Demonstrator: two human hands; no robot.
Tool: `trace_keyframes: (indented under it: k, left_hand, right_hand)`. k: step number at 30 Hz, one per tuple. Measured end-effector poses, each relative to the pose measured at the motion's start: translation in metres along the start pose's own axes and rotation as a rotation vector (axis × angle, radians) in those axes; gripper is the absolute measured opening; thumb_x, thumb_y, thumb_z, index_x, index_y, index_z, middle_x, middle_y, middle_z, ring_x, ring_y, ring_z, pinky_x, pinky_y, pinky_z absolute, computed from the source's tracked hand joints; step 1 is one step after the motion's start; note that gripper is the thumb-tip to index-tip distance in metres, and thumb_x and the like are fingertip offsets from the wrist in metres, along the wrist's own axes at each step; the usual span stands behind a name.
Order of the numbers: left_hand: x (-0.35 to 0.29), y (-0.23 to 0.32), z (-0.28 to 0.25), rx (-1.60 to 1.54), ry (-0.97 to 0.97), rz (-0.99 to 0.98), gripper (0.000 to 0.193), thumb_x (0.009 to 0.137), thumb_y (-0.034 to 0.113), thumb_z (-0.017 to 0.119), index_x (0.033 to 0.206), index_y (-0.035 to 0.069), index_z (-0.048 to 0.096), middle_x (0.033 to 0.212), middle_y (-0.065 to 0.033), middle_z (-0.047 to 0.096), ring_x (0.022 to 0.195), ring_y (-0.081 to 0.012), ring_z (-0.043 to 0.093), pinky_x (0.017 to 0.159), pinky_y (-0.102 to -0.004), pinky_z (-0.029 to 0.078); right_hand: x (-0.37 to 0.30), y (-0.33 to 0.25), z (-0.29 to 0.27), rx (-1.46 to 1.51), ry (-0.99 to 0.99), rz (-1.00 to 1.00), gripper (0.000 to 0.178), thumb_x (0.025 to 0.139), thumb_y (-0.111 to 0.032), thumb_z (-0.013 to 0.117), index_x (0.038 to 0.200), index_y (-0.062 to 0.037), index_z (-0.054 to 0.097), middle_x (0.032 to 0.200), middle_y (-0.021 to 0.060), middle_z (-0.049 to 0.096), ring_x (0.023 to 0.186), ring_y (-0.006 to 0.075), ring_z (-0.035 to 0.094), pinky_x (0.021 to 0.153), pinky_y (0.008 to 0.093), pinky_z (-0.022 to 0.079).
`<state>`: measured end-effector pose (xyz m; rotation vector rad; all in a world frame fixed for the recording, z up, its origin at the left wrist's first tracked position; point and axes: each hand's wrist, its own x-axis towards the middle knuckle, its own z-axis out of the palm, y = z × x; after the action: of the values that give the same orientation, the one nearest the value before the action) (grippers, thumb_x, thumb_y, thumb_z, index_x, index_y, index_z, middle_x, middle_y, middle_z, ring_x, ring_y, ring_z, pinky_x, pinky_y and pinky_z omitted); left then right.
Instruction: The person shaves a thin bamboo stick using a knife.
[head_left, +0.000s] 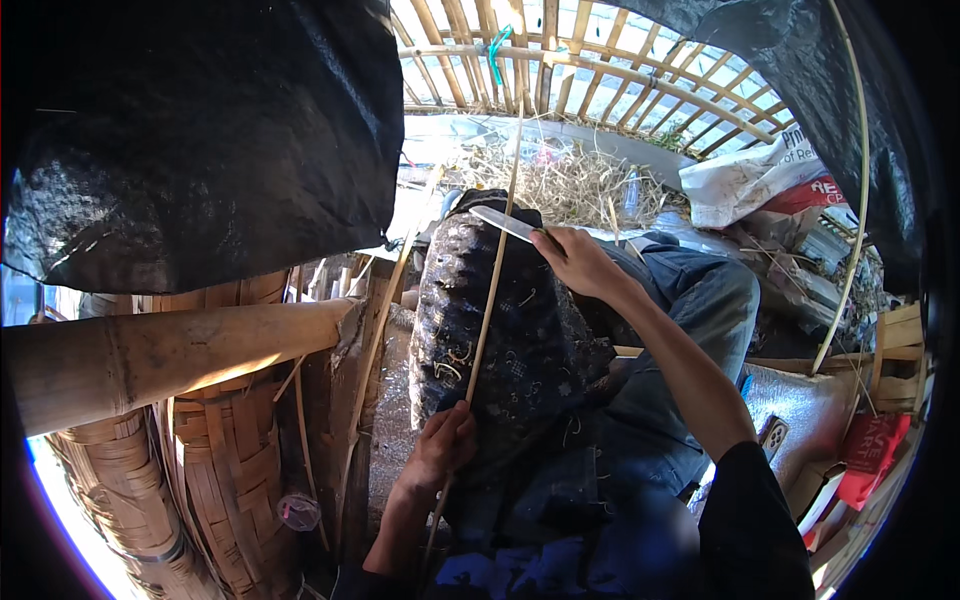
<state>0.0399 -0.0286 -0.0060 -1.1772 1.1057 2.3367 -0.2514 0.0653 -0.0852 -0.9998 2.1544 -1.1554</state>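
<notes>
A long, thin bamboo strip (488,318) runs up and away over my lap, which is covered by a dark patterned cloth (540,330). My left hand (447,440) is closed around the strip near its lower part. In my right hand (585,262) is a knife (500,222), its pale blade lying across the strip farther up and pointing left. The fingers of that hand hide the knife's handle. Beneath my right forearm is a leg in blue jeans (690,300).
At left a thick bamboo pole (180,360) crosses above tall woven bamboo baskets (235,470), under a black plastic sheet (200,140). Shavings (560,175) lie ahead, before a slatted bamboo fence (590,65). To the right are a white-and-red sack (750,185), a phone (773,436) and a red bag (870,460).
</notes>
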Motion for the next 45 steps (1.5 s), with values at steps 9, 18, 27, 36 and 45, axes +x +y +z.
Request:
trace_keyframes:
  k: [9, 18, 27, 36, 45]
  left_hand:
    - [-0.001, 0.003, 0.002, -0.053, 0.054, -0.045, 0.039, 0.097, 0.037, 0.04, 0.065, 0.015, 0.037, 0.052, 0.0072, 0.029, 0.043, -0.0046, 0.025, 0.04, -0.022, 0.019]
    - [0.002, 0.008, 0.012, 0.025, 0.154, -0.036, 0.039, 0.096, 0.038, 0.042, 0.065, 0.015, 0.038, 0.052, 0.0067, 0.029, 0.044, -0.0053, 0.028, 0.042, -0.0216, 0.021]
    - [-0.01, 0.017, 0.029, -0.151, -0.01, -0.024, 0.037, 0.096, 0.036, 0.04, 0.066, 0.015, 0.04, 0.051, 0.0058, 0.031, 0.043, -0.0053, 0.029, 0.039, -0.0218, 0.02]
    - [0.008, 0.006, 0.018, -0.272, -0.001, -0.063, 0.035, 0.097, 0.034, 0.041, 0.067, 0.016, 0.039, 0.053, 0.0061, 0.031, 0.043, -0.006, 0.028, 0.04, -0.0219, 0.022]
    - [0.005, 0.005, 0.027, -0.259, 0.048, -0.038, 0.033, 0.096, 0.029, 0.04, 0.066, 0.016, 0.041, 0.049, 0.0057, 0.029, 0.039, -0.0065, 0.026, 0.037, -0.0215, 0.022]
  right_hand:
    - [-0.012, 0.002, 0.016, 0.053, -0.258, 0.157, 0.051, 0.096, -0.038, 0.04, 0.076, 0.0069, 0.052, 0.057, 0.0183, 0.049, 0.051, 0.0246, 0.046, 0.052, 0.0407, 0.037]
    - [-0.051, -0.033, 0.008, 0.058, -0.428, 0.168, 0.04, 0.096, -0.031, 0.041, 0.087, 0.005, 0.056, 0.063, 0.0196, 0.052, 0.056, 0.0225, 0.047, 0.057, 0.0386, 0.04]
    - [-0.024, -0.035, -0.026, 0.074, -0.078, -0.051, 0.042, 0.097, -0.034, 0.041, 0.084, 0.0034, 0.055, 0.056, 0.0125, 0.042, 0.05, 0.0191, 0.041, 0.053, 0.0355, 0.036]
    - [-0.017, -0.021, 0.005, -0.078, -0.335, 0.265, 0.051, 0.095, -0.04, 0.042, 0.073, 0.0046, 0.053, 0.057, 0.0197, 0.051, 0.054, 0.0291, 0.052, 0.056, 0.0428, 0.039]
    - [-0.069, -0.043, 0.005, -0.065, -0.273, 0.179, 0.056, 0.094, -0.047, 0.038, 0.083, 0.0046, 0.057, 0.074, 0.0222, 0.056, 0.074, 0.0333, 0.057, 0.068, 0.0434, 0.043]
